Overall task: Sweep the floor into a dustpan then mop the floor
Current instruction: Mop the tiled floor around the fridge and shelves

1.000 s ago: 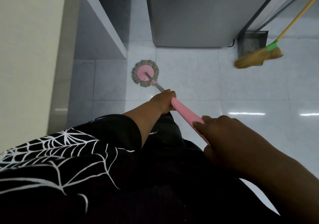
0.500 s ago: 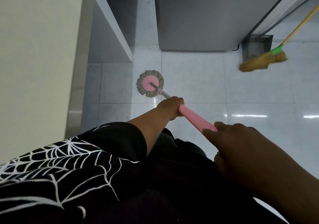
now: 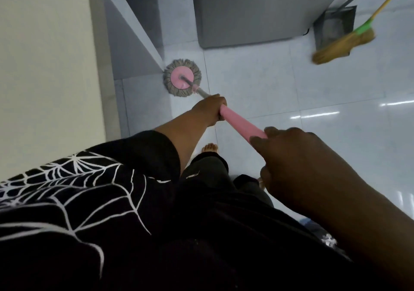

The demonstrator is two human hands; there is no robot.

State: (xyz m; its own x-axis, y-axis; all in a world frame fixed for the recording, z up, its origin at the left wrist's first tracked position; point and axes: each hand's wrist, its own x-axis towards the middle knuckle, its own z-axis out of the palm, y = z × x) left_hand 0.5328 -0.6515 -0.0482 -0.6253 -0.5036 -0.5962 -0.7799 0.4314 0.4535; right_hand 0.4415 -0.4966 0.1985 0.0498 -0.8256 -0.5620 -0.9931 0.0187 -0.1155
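Note:
A round mop head, pink disc with grey fringe, lies flat on the white tiled floor, touching the corner of a white panel. Its pink handle runs back toward me. My left hand grips the handle's lower end, where pink meets the metal rod. My right hand grips the handle higher up, closer to my body. A straw broom with a green collar and yellow stick leans at the upper right, over a dark dustpan standing against the wall.
A grey cabinet stands ahead, with a cream wall and white angled panel on the left. My bare foot shows below the left hand. Black clothing with a white web print fills the lower frame.
The mop head has slid forward and left until it meets the white panel's corner. Both hands kept their grip on the handle. My view has shifted left.

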